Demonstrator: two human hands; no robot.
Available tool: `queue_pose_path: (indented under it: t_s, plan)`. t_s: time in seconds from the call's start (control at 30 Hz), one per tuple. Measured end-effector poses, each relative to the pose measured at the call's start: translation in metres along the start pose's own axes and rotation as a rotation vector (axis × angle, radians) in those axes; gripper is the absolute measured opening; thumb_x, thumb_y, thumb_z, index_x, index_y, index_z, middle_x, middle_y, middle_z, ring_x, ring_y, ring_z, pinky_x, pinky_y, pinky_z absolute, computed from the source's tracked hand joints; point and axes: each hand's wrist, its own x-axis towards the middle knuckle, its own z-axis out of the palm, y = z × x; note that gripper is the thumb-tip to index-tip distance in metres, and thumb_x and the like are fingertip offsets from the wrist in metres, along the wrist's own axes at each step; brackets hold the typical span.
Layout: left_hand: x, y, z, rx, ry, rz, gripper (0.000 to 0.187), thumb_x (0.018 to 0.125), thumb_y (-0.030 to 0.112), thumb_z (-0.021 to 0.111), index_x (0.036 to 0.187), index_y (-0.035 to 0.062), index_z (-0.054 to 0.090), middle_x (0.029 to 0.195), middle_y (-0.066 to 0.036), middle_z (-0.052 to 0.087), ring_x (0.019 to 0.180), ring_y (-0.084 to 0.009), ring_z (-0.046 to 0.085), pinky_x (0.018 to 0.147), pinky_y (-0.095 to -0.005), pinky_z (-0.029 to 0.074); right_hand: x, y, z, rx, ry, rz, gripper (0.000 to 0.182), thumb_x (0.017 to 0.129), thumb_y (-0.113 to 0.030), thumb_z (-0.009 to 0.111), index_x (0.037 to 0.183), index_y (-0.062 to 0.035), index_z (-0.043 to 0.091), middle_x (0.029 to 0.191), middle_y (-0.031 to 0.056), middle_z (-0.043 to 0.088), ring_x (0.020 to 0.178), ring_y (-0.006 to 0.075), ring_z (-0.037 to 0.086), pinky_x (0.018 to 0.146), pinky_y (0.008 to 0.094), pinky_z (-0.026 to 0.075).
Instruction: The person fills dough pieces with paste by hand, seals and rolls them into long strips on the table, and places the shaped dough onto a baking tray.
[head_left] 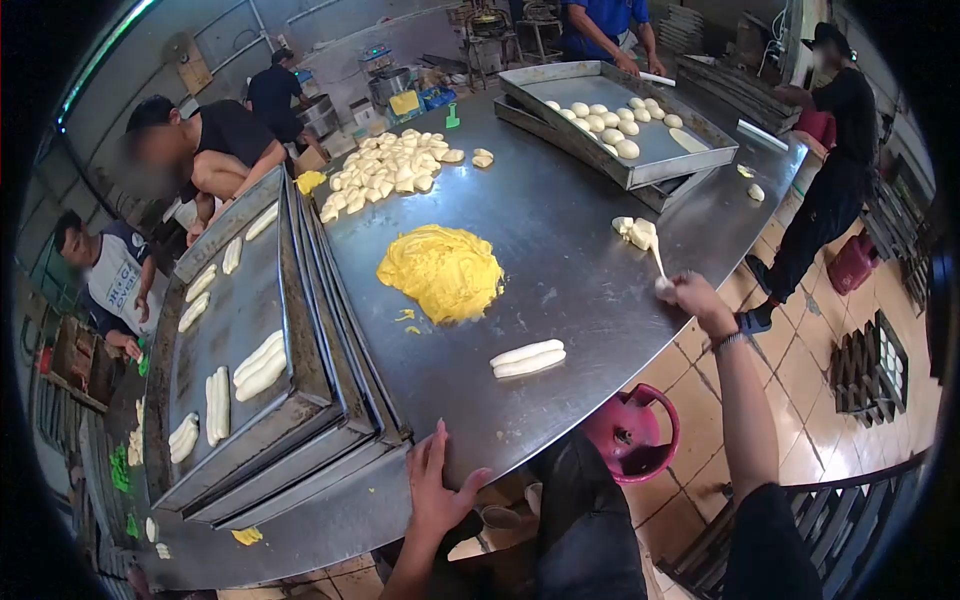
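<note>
My right hand [696, 300] is closed in a pinch on the end of a strand of dough. The strand stretches thin from a small pale dough lump [636, 232] lying near the table's right edge. My left hand [437, 490] is open, fingers apart, at the near table edge beside the corner of the stacked trays. Between my hands, two pale dough sticks [528, 358] lie side by side on the metal table [450, 390]. Farther in sits a soft yellow mound [442, 273] that looks like filling or margarine. Behind it spreads a pile of cut dough pieces [385, 172].
Stacked metal trays [290, 400] holding dough sticks stand at left. Another tray [640, 178] with round dough balls is at the far right. A green scraper [452, 116] lies at the back. Several people work around the table. A pink gas cylinder [630, 430] stands below its edge.
</note>
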Motion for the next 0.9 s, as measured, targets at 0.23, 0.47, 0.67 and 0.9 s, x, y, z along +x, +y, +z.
queue_pose_path:
  t_s: [0.23,0.47,0.67,0.9]
  plan:
    - [-0.012,0.011,-0.004,0.084,0.130,0.088,0.062,0.072,0.020,0.073,0.125,0.0012,0.048,0.102,-0.015,0.058,0.087,-0.0257,0.056,0.077,-0.0351,0.046,-0.152,-0.002,0.072,0.481,-0.160,-0.107,0.038,0.079,-0.011,0.069,0.110,0.0005,0.051,0.096,0.0063,0.061,0.078,0.0135,0.059,0.070,0.0257,0.049]
    - [-0.063,0.083,0.010,-0.811,-0.056,-0.456,0.031,0.087,0.016,0.061,0.114,0.0012,0.055,0.078,-0.006,0.059,0.049,-0.0069,0.050,0.046,-0.0202,0.041,-0.275,-0.044,0.178,0.519,-0.197,-0.295,0.019,0.079,-0.003,0.067,0.096,-0.0014,0.060,0.086,0.0036,0.063,0.070,0.0073,0.057,0.066,0.0218,0.047]
    - [-0.084,0.061,-0.016,-1.539,0.061,-0.946,0.023,0.092,0.012,0.054,0.112,0.0021,0.053,0.095,-0.004,0.058,0.078,-0.0080,0.057,0.066,-0.0194,0.048,-0.300,-0.065,0.195,0.533,-0.384,-0.391,0.020,0.080,0.001,0.065,0.098,-0.0012,0.058,0.088,0.0040,0.061,0.076,0.0074,0.056,0.067,0.0215,0.045]
    - [-0.098,0.051,-0.037,-1.589,0.065,-0.805,0.021,0.094,0.016,0.050,0.109,0.0019,0.053,0.091,-0.004,0.059,0.076,-0.0101,0.058,0.070,-0.0228,0.049,-0.300,-0.082,0.206,0.490,-0.500,-0.402,0.021,0.083,0.000,0.062,0.103,-0.0024,0.057,0.086,0.0030,0.058,0.075,0.0068,0.054,0.066,0.0211,0.044]
